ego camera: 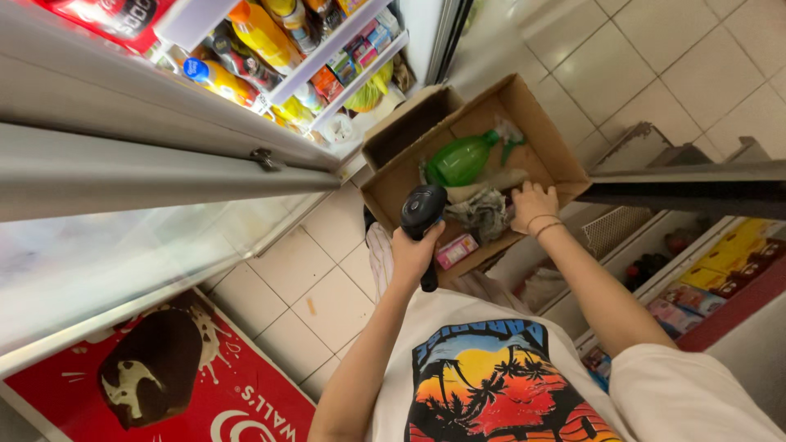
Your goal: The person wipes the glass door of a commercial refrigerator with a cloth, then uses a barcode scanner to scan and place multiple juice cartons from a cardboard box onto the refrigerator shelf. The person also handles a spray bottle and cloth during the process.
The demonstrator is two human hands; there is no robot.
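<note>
A view from a head-worn camera looks steeply down at a person in a white T-shirt (491, 385) with a palm-tree print, standing on a pale tiled floor (327, 286) in a shop. The image appears turned around, so the person's body is at the near bottom edge and the arms reach away toward the middle.

On the left of the picture, one hand (413, 254), which seems to be the person's left, is closed tightly around the handle of a black handheld scanner (423, 214), its head pointing away toward an open cardboard box (548, 139). On the right, the other hand (534, 205), wearing thin wristbands, reaches into the box with fingers curled down onto the contents; whether it grips anything cannot be told.

Inside the box lie a green spray bottle (463, 160), a crumpled grey cloth (483, 213) just beside the reaching hand, and a small pink packet (457, 250) near the scanner.

Far left, an open cooler (311, 57) holds shelves of drink bottles. Near left is a chest freezer (106, 270) with a red ice-cream picture on its side. At the right, low shelves (712, 278) hold packaged goods.
</note>
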